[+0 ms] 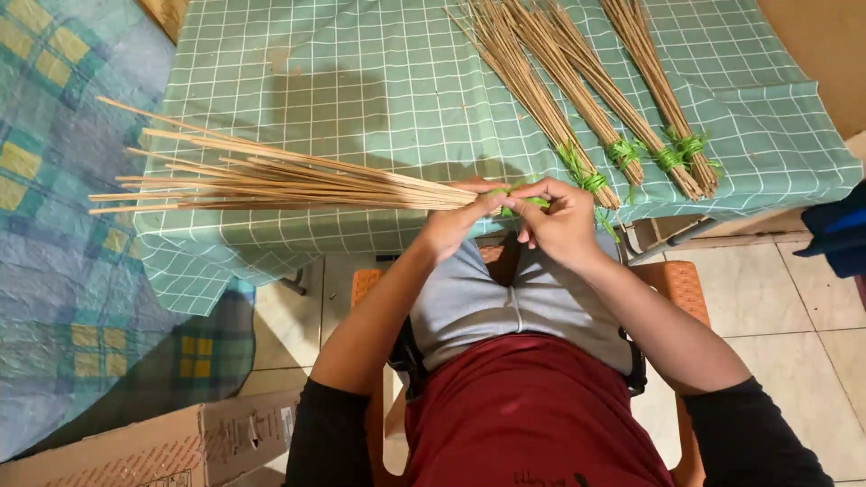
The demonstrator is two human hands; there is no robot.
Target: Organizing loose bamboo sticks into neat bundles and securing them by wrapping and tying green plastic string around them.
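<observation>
Hands [514, 216] pinching thin stiff sticks [271, 180], green band [528, 200]

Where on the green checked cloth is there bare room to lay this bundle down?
The widest free patch of the cloth lies in the middle, between the fanned sticks held by both hands and the tied bundles. The right side is crowded with those bundles; only a narrow strip stays bare at the far right edge.

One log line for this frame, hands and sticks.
left hand: grips stick bundle | right hand: pinches green tie at bundle end | tied bundles: lie on table
</observation>
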